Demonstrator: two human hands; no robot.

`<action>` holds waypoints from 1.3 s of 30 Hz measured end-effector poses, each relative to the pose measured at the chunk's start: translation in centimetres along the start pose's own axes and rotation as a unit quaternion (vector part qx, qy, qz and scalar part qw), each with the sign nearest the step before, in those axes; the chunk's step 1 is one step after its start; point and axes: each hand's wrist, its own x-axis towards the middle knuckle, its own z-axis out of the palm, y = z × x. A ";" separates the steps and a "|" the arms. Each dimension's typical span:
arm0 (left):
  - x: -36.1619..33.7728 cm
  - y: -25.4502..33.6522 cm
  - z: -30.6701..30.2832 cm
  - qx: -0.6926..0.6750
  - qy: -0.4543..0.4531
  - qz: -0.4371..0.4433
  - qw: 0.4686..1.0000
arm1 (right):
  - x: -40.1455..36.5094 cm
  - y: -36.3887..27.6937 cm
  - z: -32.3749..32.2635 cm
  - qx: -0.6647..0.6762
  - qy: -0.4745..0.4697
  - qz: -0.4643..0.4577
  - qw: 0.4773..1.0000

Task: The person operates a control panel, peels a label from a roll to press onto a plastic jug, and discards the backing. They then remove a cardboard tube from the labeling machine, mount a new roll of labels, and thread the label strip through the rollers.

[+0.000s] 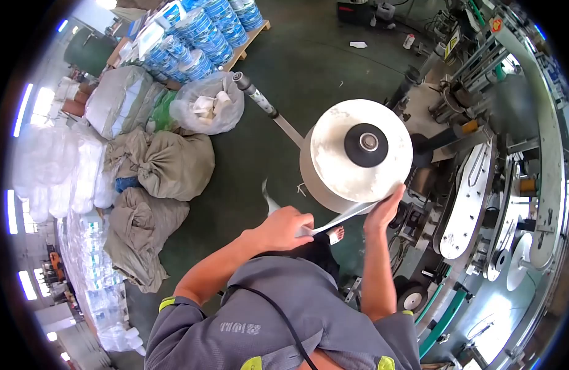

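A large white roll (pixel 329 132) of sheet material sits on a spindle with a black hub (pixel 366 145) at its middle. From its near side a loose white strip (pixel 338 221) stretches to my left hand (pixel 281 227), whose fingers are closed around it. The strip's free end (pixel 269 198) sticks up beyond that fist. My right hand (pixel 384 211) lies against the near right side of the roll, where the strip leaves it. Its fingers look stretched along the roll, partly hidden by the hand itself.
Machinery with rollers and a white plate (pixel 466 203) lines the right. A metal arm with a dark tip (pixel 257 97) juts out left of the roll. Grey-brown sacks (pixel 176 163), a clear bag (pixel 208 108) of scraps and a pallet (pixel 253 43) of blue-wrapped packs stand left.
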 end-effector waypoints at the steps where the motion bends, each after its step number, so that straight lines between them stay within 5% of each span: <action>1: -0.9 -0.5 0.2 0.058 0.012 -0.029 0.998 | -1.3 -0.3 1.9 0.026 0.066 0.044 0.997; 3: -2.2 -1.5 -0.5 0.131 0.069 -0.008 0.989 | -1.9 1.4 4.2 0.045 0.197 -0.022 0.979; 11: -7.6 -11.8 -13.0 0.174 0.141 0.096 0.970 | -8.6 5.5 6.6 -0.057 0.181 -0.138 0.972; 14: -8.3 -16.5 -19.1 0.210 0.117 0.170 0.956 | -14.0 9.9 13.1 -0.095 0.217 -0.159 0.959; 17: -6.2 -20.7 -24.9 0.230 0.109 0.197 0.947 | -17.3 17.6 16.3 -0.259 0.117 0.040 0.958; 19: -4.9 -23.0 -28.1 0.239 0.094 0.216 0.942 | -18.1 19.7 21.1 -0.379 -0.048 0.149 0.912; 21: -2.5 -25.8 -31.5 0.239 0.082 0.244 0.936 | -16.9 21.6 25.5 -0.496 -0.177 0.080 0.846; 24: 1.3 -29.7 -37.0 0.250 0.051 0.277 0.926 | -13.1 23.5 32.3 -0.532 -0.184 0.120 0.818; 28: 8.4 -33.8 -44.2 0.265 0.032 0.326 0.907 | -2.9 26.9 41.4 -0.530 -0.185 0.124 0.818; 31: 13.9 -35.3 -49.8 0.282 0.018 0.353 0.892 | 1.1 28.6 48.2 -0.368 -0.256 0.195 0.873; 39: 36.2 -40.1 -59.7 0.264 -0.057 0.462 0.845 | 11.8 16.1 64.1 -0.202 -0.232 0.162 0.938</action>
